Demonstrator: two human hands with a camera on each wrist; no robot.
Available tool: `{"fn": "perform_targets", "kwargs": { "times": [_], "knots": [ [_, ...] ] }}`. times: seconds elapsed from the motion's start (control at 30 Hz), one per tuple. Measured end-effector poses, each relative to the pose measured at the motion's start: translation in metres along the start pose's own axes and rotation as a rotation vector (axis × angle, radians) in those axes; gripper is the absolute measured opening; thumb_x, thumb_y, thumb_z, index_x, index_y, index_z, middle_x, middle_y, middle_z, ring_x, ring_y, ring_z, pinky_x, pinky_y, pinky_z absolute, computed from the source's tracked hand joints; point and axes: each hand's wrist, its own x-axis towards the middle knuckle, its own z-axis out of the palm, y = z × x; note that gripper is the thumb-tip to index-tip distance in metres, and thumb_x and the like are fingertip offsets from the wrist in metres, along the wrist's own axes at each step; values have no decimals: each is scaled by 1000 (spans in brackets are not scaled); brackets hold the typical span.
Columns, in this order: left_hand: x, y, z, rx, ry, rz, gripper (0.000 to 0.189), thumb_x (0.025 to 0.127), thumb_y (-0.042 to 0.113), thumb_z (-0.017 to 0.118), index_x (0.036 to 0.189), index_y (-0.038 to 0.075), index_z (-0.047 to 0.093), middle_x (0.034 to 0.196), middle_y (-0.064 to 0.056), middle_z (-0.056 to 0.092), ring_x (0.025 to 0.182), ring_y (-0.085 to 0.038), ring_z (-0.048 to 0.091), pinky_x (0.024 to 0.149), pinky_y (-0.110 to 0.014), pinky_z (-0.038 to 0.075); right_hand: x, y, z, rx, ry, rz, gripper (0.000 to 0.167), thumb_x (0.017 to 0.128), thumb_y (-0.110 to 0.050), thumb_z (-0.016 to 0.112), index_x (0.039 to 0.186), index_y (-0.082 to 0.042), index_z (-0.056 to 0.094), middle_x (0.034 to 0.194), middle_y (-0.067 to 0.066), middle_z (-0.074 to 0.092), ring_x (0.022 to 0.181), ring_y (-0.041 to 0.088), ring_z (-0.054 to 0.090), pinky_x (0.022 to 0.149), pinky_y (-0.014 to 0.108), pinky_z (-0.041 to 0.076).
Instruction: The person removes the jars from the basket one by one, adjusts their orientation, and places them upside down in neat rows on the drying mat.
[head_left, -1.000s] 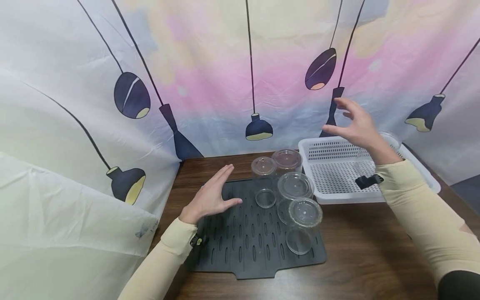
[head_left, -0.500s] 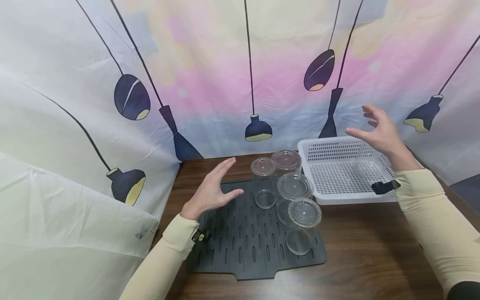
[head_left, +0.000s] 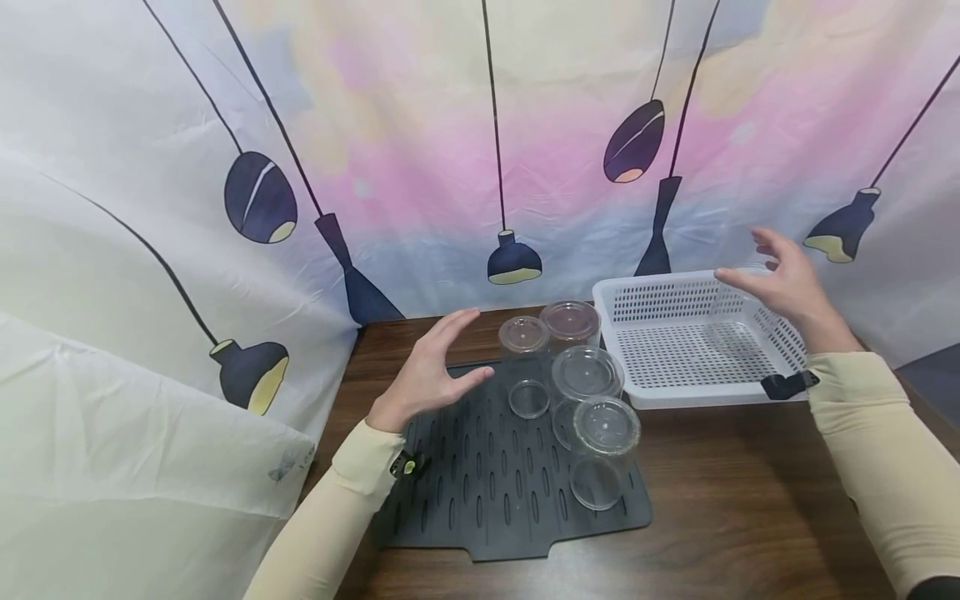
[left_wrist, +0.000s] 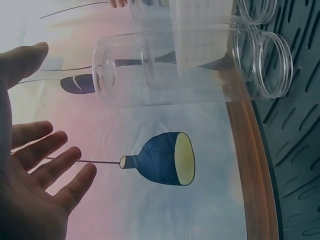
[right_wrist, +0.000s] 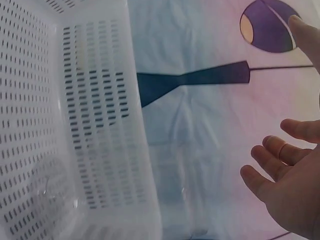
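Several clear cylindrical jars (head_left: 587, 375) stand upright on a black ribbed mat (head_left: 487, 500) in the head view. My left hand (head_left: 429, 371) hovers over the mat left of the jars, thumb and fingers spread, holding nothing; the left wrist view shows the nearest jar (left_wrist: 170, 70) apart from its fingertips. My right hand (head_left: 791, 287) is raised over the back right of a white perforated basket (head_left: 697, 398), fingers apart and nothing in them. Another clear jar (right_wrist: 50, 197) stands inside the basket, faint against it; in the right wrist view the fingers are clear of it.
A brown wooden table (head_left: 720, 500) lies under the mat and basket. Behind it hangs a cloth (head_left: 420, 150) printed with lamps, close to the basket's back rim. A pale cloth (head_left: 150, 467) hangs along the left side.
My right hand has moved right and slightly lower over the basket, staying unfilled. My left hand has drifted a little up and right toward the jars, which have stayed put.
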Motion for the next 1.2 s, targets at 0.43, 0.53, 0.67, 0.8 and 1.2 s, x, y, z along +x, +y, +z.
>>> {"fn": "perform_targets", "kwargs": {
  "times": [0.43,0.53,0.67,0.8,1.2],
  "knots": [
    [11,9,1,-34,31,58,75,86,38,74,150,23,39,151,-5,41,140,-22,39,110,-50,39,-17,38,-10,-133,16,87,101,86,-48,70,156,-4,14,156,32,17,136,57,24,101,74,24],
    [13,11,2,-44,30,73,75,85,36,75,150,22,39,151,-7,42,140,-23,39,110,-50,38,-21,45,-10,-156,27,93,102,85,-48,71,155,1,16,151,37,22,132,57,28,100,73,26],
    [17,13,4,-50,31,89,75,85,36,76,149,20,40,150,-5,42,140,-22,39,110,-50,38,-26,53,-9,-181,22,116,102,84,-51,71,153,3,19,143,39,29,123,55,32,94,72,29],
    [20,16,6,-55,29,92,75,85,37,75,149,21,40,150,-4,43,140,-21,39,110,-49,38,-31,61,-8,-214,-8,152,106,83,-55,70,154,2,14,145,40,25,125,58,29,95,76,27],
    [26,23,8,-74,32,116,75,84,36,75,149,21,40,150,-6,42,141,-20,38,111,-48,38,-30,78,-6,-138,-51,279,120,82,-60,68,154,2,-6,151,41,14,132,61,25,99,75,27]
  ]
}}
